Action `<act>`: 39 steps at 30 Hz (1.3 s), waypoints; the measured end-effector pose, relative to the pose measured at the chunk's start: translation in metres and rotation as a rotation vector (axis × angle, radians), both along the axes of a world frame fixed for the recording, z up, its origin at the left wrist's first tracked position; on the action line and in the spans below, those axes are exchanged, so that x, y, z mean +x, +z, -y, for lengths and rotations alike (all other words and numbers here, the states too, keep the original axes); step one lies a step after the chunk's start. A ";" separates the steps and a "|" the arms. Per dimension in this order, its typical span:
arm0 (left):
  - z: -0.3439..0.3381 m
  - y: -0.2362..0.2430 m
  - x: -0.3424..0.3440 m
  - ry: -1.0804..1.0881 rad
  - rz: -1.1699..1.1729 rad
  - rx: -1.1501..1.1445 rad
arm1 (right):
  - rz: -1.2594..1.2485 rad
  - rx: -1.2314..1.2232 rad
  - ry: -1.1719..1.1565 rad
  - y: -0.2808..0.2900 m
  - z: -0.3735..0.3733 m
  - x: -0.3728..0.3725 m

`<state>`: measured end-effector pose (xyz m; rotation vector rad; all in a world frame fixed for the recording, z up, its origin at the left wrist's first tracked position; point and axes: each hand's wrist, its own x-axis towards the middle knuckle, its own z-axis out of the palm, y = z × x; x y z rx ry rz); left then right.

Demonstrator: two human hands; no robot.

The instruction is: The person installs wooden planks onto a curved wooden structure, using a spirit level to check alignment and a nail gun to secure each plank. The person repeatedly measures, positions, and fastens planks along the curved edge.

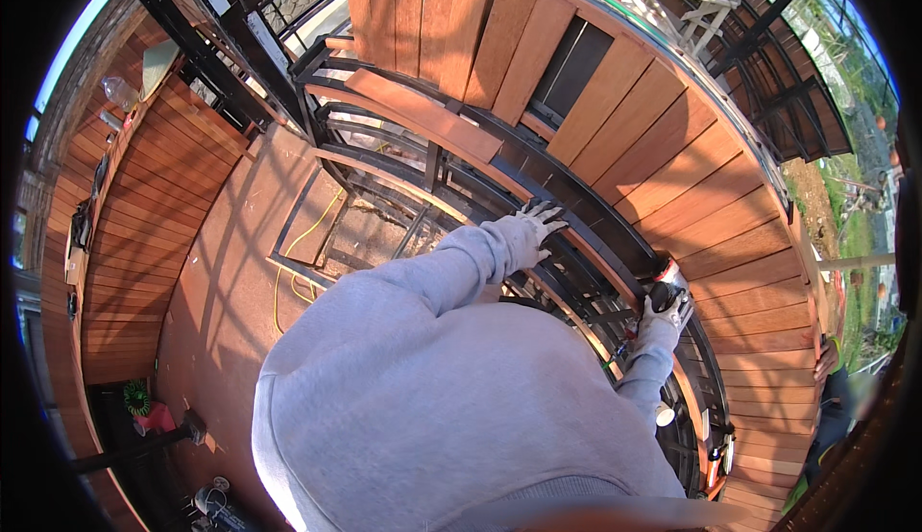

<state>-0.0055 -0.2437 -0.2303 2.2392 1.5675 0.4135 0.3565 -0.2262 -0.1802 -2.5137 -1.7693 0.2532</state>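
My left hand [538,233], in a pale glove with dark fingertips, rests with spread fingers on the dark metal rail [586,244] of a curved bench frame. To its right and lower, my gloved right hand [665,313] grips a black, white and red object [667,277] at the inner edge of the slatted wood; its exact kind is unclear. A loose reddish plank [418,114] lies along the frame above my left hand. Wooden slats [706,186] curve round the frame, with a dark gap among the upper ones. My grey sweatshirt fills the lower middle.
At left are a curved wooden bench [154,244] and a reddish-brown floor [226,321] with a yellow cord [309,244]. Black steel posts [230,23] rise at upper left. At the far right, another person's hand [826,359] and bright sleeve show beside the outer edge of the slats.
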 end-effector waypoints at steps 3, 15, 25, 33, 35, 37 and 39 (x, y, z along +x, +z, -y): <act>0.017 -0.003 0.003 0.043 0.001 0.017 | 0.018 0.068 0.016 -0.003 0.014 0.001; 0.240 -0.169 -0.081 0.472 -0.136 -1.068 | -0.081 0.320 0.717 -0.033 -0.017 -0.077; 0.341 -0.162 -0.097 0.759 -0.033 -1.182 | 0.066 0.016 0.715 -0.060 -0.042 -0.148; 0.273 -0.157 -0.154 0.622 -0.176 -0.989 | 0.036 0.014 0.675 -0.063 -0.045 -0.152; 0.238 -0.141 -0.181 0.656 -0.249 -0.852 | 0.040 -0.012 0.645 -0.063 -0.047 -0.154; 0.183 -0.063 -0.209 1.027 -0.036 -0.633 | 0.025 -0.004 0.601 -0.067 -0.044 -0.152; 0.137 -0.033 -0.259 1.142 0.065 -0.281 | 0.002 0.006 0.593 -0.068 -0.044 -0.156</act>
